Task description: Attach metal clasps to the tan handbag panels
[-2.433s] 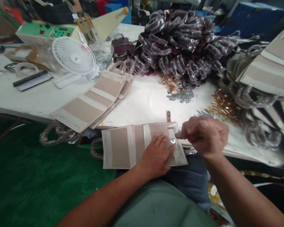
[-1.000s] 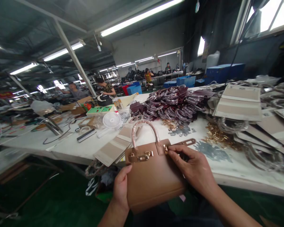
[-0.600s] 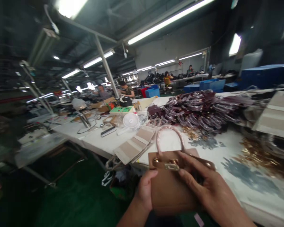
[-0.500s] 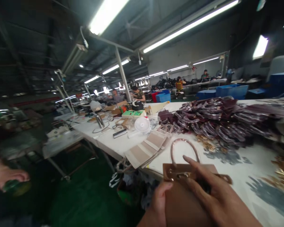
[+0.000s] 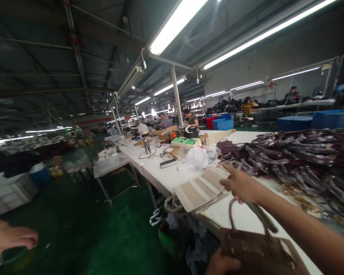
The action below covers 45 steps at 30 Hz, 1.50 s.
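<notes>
A brown handbag (image 5: 246, 244) with an arched handle and metal fittings stands at the lower right, by the table's edge. My left hand (image 5: 223, 262) grips its left side, thumb across the front; the other fingers are out of sight. Above the handle, my right hand (image 5: 240, 185) stretches toward the left with its index finger extended and the others curled. A dark brown strap (image 5: 262, 217) runs from under this hand toward the lower right, seemingly held in the curled fingers. Just beyond the hand lie stacked beige panels (image 5: 199, 189).
Purple bag pieces with plastic-wrapped handles (image 5: 298, 152) are heaped on the white table (image 5: 149, 170). A small white fan (image 5: 197, 157) and steel flask (image 5: 146, 146) stand farther back. Another person's hand (image 5: 14, 238) holds something round at left. A bin of scraps (image 5: 172, 236) stands below the edge.
My right hand has left the bag's top and moved up and forward, with the strap under it. The bag sits lower in view. The camera has turned left.
</notes>
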### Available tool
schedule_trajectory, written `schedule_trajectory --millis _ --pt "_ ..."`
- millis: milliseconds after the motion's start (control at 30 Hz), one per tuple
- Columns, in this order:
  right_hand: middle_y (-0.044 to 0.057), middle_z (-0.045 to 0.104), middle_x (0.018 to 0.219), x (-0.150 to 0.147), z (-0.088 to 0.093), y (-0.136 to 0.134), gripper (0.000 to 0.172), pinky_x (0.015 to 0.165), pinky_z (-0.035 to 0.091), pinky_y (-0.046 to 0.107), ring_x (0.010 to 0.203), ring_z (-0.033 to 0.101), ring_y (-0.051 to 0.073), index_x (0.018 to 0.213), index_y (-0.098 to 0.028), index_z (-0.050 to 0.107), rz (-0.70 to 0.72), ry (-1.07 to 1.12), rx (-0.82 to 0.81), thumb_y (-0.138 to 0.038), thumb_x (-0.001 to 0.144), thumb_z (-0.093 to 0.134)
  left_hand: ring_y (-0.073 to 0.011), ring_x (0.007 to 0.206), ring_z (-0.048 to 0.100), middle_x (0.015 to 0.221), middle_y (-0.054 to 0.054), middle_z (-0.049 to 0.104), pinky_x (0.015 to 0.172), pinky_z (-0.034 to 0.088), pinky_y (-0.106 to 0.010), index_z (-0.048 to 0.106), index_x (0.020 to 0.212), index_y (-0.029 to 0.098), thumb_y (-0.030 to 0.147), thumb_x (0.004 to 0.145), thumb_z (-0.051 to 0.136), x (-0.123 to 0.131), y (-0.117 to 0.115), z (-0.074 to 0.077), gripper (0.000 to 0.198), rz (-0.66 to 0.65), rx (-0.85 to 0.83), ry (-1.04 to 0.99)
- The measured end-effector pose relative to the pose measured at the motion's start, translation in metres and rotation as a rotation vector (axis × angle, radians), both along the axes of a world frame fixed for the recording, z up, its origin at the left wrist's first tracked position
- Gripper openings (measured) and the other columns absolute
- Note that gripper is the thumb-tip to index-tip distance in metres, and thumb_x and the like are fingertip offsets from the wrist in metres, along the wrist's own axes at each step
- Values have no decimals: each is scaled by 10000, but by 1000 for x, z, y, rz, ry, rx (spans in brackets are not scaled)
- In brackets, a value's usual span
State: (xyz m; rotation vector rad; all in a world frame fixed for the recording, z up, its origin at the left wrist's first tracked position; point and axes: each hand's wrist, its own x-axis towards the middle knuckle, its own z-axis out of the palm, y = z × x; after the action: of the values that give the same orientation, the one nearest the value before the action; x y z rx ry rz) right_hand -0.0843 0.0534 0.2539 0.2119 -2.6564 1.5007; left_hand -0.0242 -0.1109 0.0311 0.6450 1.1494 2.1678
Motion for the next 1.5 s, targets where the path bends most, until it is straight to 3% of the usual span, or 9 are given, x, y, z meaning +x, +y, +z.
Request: schedule_trajectory --millis 133,400,533,667,800,967,1133,1267,1500 --pt "-10 597 682 15 -10 3 787 310 437 267 421 540 190 1594 -174 250 16 -44 10 -307 895 586 -404 1315 612 1271 -125 715 1179 430 -510 772 1297 262 447 591 891 -2 15 -1 739 -25 40 -19" --pt "34 625 645 -3 17 28 542 328 428 248 421 554 179 1447 -72 539 -102 -61 48 -198 928 631 -364 1229 667 1258 -150 722 1169 415 -500 739 1257 168 399 696 922 6 31 19 633 52 -180 -101" --pt "0 556 592 52 -15 66 284 370 391 209 399 492 115 1086 -128 737 -220 39 -153 -372 953 682 -285 1178 682 1297 -143 706 1067 490 -385 648 1318 136 399 778 881 -7 50 15 645 134 -267 -36" --pt "-12 538 529 98 -68 95 410 432 360 216 417 469 114 1046 -135 709 -373 6 -348 -530 935 711 -271 1092 695 1196 -121 735 957 531 -357 657 1264 127 458 834 804 -22 80 -1 562 257 -452 83" --pt "-15 533 527 111 -118 105 456 487 358 232 441 458 108 1060 -124 703 -456 -84 -402 -563 936 713 -260 1191 655 1264 -110 704 1048 476 -367 654 1259 149 531 975 616 -33 101 -16 478 343 -489 190" --pt "-6 556 574 120 -122 94 477 477 385 230 488 496 122 1062 -138 704 -605 71 -509 -591 918 742 -247 1030 642 1055 -103 706 950 451 -360 642 1032 158 577 1047 432 -43 106 -19 469 393 -703 406" --pt "-28 523 610 93 -108 118 374 431 409 235 450 466 101 1008 -159 694 -497 146 -747 -489 880 816 -254 979 628 993 -98 696 915 424 -382 620 944 182 521 1039 413 -57 109 -1 409 319 -840 517" --pt "-61 432 628 41 -122 157 361 383 393 227 434 367 71 979 -156 660 -526 242 -1011 -400 798 856 -236 933 615 957 -80 669 868 430 -369 579 893 185 446 1015 428 -68 117 18 325 257 -951 679" --pt "-68 433 610 -11 -167 175 424 349 369 229 418 364 76 935 -155 633 -564 165 -1043 -433 727 876 -314 1086 646 1142 -90 699 888 462 -448 542 1467 222 398 1040 433 -89 136 29 475 235 -1345 1050"
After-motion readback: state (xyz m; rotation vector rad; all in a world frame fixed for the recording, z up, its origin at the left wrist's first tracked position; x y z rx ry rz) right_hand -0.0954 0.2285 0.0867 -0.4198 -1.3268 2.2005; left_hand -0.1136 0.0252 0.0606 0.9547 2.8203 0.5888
